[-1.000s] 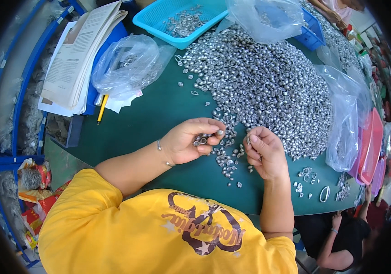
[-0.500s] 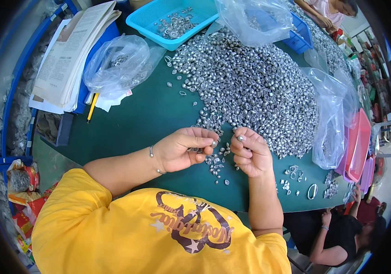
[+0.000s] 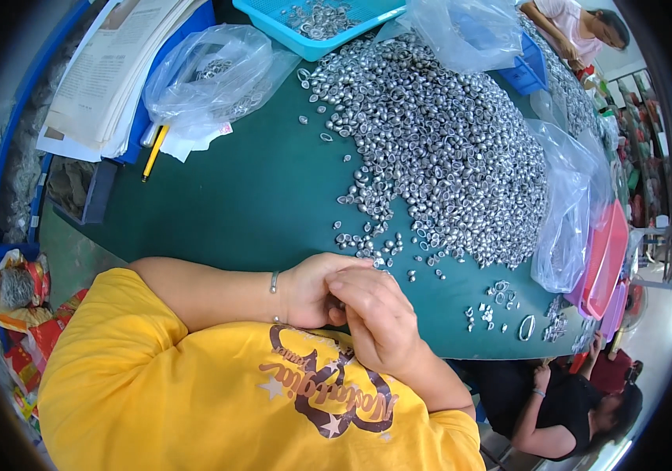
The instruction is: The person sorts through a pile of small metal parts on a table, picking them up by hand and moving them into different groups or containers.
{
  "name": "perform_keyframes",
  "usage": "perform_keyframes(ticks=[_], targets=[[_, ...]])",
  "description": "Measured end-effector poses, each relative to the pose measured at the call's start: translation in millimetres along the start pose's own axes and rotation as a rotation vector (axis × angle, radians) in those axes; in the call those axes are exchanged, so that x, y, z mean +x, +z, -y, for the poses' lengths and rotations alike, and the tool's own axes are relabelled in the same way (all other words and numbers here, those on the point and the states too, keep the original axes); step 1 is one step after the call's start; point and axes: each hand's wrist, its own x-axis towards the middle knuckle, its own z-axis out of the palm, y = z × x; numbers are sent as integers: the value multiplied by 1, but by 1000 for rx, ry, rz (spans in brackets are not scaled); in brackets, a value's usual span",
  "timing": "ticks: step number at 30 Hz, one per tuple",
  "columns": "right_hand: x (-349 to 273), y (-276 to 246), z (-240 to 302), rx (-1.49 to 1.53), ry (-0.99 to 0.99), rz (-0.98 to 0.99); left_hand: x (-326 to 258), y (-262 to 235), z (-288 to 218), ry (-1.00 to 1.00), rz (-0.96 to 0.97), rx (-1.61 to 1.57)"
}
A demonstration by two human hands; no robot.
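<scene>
My two hands are together at the near side of the green table, in front of my yellow shirt. The left hand [image 3: 311, 289] is closed, its fingers curled inward and largely covered. Across its fingers lies my right hand [image 3: 380, 318], closed as well, with its fingertips bent down out of sight. Whatever the hands hold between them is hidden. Just beyond them are a few loose silvery metal pieces [image 3: 379, 245], small, rounded and cup-like. They trail off a big heap of the same pieces [image 3: 454, 157] spread over the table [image 3: 218, 204].
A turquoise basket [image 3: 312, 45] with metal pieces stands at the back, beside a clear plastic bag [image 3: 210, 82]. Papers [image 3: 108, 86] and a yellow pen [image 3: 155, 153] lie left. Right are another bag [image 3: 567, 204], a pink basket [image 3: 607, 255] and ring-shaped parts [image 3: 526, 327]. Two people sit nearby.
My hands were apart, with a small metal piece showing at the fingertips of each. They have come together and nearer my body, the right over the left. The view has shifted slightly.
</scene>
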Motion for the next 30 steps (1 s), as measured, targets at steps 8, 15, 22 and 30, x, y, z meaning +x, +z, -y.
perform_keyframes(ticks=[8,15,22,30], targets=[[31,-18,-69,-444,154,-121,-14,7,-1,-39,221,-17],[64,-8,-96,-632,65,133,-17,6,-4,15,233,16],[59,-5,-86,-322,251,-42,-18,4,-7,-2,230,-51],[48,-25,-81,1247,1018,-325,-16,5,-9,47,202,-97]])
